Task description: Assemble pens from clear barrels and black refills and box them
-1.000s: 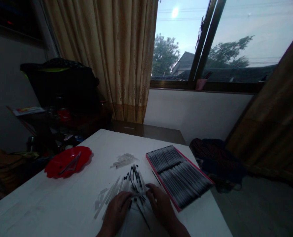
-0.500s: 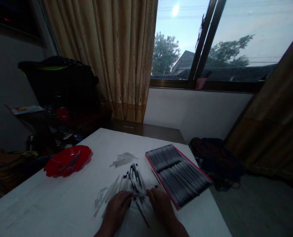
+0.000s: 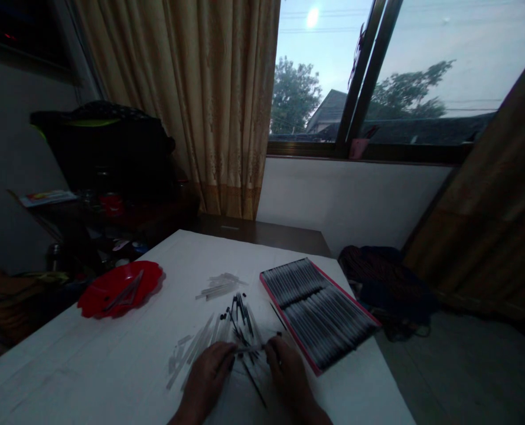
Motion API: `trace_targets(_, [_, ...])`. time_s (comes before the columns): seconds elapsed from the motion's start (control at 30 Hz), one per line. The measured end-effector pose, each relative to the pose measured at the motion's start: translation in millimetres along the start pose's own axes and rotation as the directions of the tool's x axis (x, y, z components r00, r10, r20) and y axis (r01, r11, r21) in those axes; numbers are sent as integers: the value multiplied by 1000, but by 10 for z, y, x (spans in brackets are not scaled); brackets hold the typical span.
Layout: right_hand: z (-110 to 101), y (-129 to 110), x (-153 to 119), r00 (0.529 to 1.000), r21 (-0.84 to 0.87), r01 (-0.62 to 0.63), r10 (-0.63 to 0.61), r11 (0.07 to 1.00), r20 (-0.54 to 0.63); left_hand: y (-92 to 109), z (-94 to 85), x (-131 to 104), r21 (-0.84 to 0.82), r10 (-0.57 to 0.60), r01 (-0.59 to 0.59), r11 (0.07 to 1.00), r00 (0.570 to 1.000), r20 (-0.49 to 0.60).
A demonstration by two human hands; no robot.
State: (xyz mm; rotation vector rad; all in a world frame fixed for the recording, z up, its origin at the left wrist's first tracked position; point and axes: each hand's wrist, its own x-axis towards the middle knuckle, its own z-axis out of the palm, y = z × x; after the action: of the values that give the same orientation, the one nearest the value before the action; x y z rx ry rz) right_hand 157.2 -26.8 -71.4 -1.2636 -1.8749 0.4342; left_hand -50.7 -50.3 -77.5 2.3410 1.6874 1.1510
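Both hands meet over the pen parts near the table's front edge. A pale, thin pen barrel (image 3: 247, 349) lies level between them. The fingers of my left hand (image 3: 212, 367) are closed on its left end, and those of my right hand (image 3: 287, 367) are closed round its right end. Beneath and behind it are dark pen refills (image 3: 243, 313) in a loose heap. Clear pen tubes (image 3: 200, 337) fan out beside my left hand. Small black caps (image 3: 223, 317) lie among them. The dim light blurs the finer details.
Right of my hands a red-edged tray (image 3: 284, 320) holds two rows of pens. More clear tubes (image 3: 222, 284) lie farther back. A red scalloped plate (image 3: 149, 271) stands at the left on the white table (image 3: 111, 360). Dark cloth (image 3: 381, 283) is heaped beyond the right edge.
My right hand's fingers have shifted very slightly at the barrel's right end. My left hand and the parts on the table look the same.
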Motion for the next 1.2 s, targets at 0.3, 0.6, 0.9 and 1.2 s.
trace_targets(0.3, [-67,-64,-36,995,198,-78,64,977,77,101,-60,20,-36,74,-76,996,997,-31])
trace_targets(0.6, [-63,100,32,964,470,-250,264,847,36,53,-27,-10,-66,-76,76,995,997,4])
trace_targets(0.9, [-24,303,12,895,582,-369,445,724,15,-92,-392,240,-98,-312,312,945,950,17])
trace_targets(1.2, [-1,278,21,912,614,-343,408,711,36,-693,-890,254,236,-504,449,862,812,295])
